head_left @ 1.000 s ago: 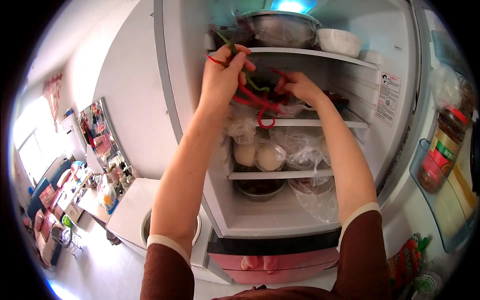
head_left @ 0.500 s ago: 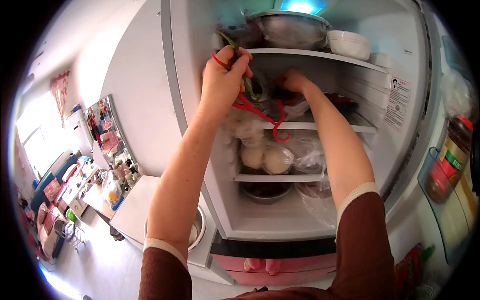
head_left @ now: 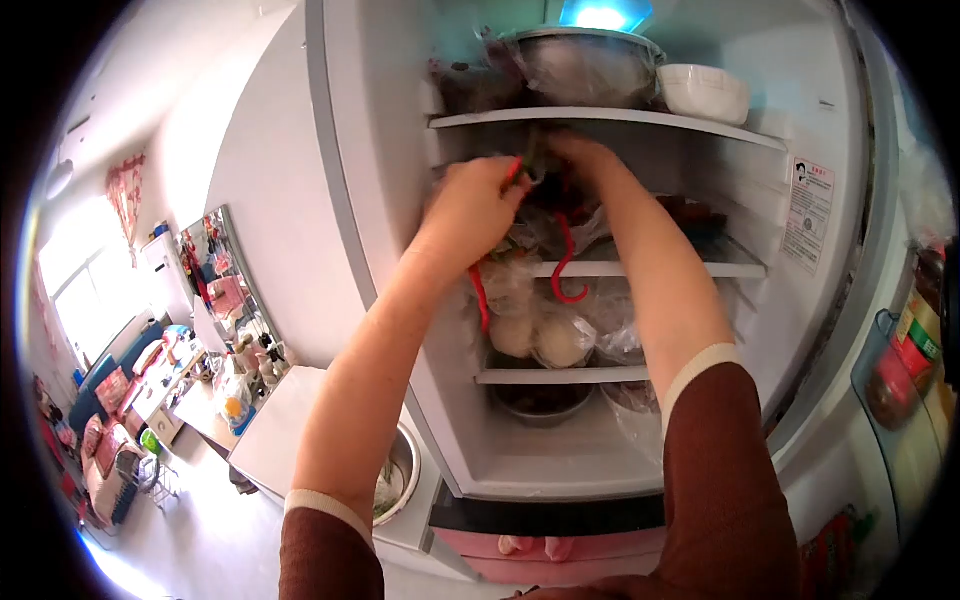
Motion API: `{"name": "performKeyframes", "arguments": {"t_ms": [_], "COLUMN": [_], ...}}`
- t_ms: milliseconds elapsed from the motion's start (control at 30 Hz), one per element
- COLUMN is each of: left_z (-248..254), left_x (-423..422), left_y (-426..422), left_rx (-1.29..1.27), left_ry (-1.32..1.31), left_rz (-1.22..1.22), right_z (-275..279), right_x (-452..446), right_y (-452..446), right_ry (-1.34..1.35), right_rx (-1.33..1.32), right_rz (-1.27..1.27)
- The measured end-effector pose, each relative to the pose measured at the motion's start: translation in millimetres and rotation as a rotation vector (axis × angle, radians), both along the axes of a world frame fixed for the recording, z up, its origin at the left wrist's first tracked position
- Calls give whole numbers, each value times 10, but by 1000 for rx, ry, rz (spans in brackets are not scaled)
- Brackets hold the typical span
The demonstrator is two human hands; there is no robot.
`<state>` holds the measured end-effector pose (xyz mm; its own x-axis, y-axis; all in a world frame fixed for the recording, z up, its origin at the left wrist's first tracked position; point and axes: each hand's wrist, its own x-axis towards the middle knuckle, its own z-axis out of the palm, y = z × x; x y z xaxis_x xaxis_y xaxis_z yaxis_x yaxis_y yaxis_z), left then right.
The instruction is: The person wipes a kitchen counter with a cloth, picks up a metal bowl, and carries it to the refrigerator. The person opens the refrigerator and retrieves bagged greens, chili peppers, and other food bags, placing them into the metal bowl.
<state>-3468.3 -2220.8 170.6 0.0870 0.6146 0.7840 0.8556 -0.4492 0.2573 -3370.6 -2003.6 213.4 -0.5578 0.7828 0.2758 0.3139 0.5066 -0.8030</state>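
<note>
My left hand (head_left: pixel 472 205) is inside the open fridge at the middle shelf, closed around long red and green chili peppers. One red chili pepper (head_left: pixel 480 300) hangs below my left hand. A second, curled red one (head_left: pixel 567 262) dangles in front of the shelf edge, between my hands. My right hand (head_left: pixel 585 160) reaches in beside the left, just under the upper shelf, near a dark, blurred clump and a clear plastic bag (head_left: pixel 590 228). Its fingers are smeared and partly hidden.
Above, the upper shelf (head_left: pixel 610 116) bears a bagged metal bowl (head_left: pixel 580 70) and a white bowl (head_left: pixel 705 93). Below are bagged pale round items (head_left: pixel 560 338) and a metal bowl (head_left: pixel 543 402). The door rack at right holds a bottle (head_left: pixel 905 365). A basin (head_left: pixel 405 475) stands at lower left.
My left hand has moved down and right with the chili peppers, closer to my right hand. My right hand has shifted slightly up and left. The view has tilted a little.
</note>
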Motion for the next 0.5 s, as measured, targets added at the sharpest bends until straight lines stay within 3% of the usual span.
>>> {"name": "performKeyframes", "arguments": {"t_ms": [67,167,233,300,500], "left_z": [17,-20,-68,-155,-262], "left_x": [-3,-1,29,136,347], "left_y": [11,77,128,136,130], "left_rx": [7,33,21,18,-190], "left_ry": [-83,0,29,279,480], "left_rz": [97,135,125,44,156], "right_z": [-5,-30,21,-31,-249], "right_x": [16,41,15,22,14], "right_y": [55,119,266,339,621], "right_ry": [39,66,-237,-314,-725], "right_rx": [19,73,243,308,604], "right_rz": [-24,-42,-73,-124,-325]}}
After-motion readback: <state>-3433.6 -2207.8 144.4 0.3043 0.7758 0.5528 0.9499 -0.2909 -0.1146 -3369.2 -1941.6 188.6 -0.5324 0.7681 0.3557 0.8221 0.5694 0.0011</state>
